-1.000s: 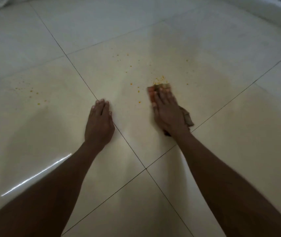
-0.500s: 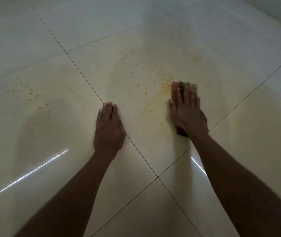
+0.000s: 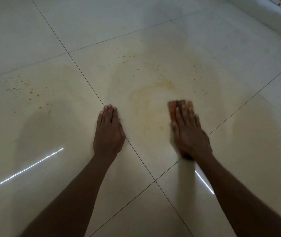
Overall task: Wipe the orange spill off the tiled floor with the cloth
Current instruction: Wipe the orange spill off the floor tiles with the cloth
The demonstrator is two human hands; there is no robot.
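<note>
Here both hands lie flat: left hand [image 3: 108, 134] on floor [image 3: 51, 134], right hand [image 3: 190, 135] pressing cloth [image 3: 179, 104].

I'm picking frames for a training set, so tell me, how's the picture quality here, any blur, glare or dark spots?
Head view: dim overall, darkest at the corners; the right hand and cloth are smeared by motion blur, the left hand only slightly soft; two bright glare streaks lie on the glossy floor; wide-angle lens bends the grout lines.
</note>
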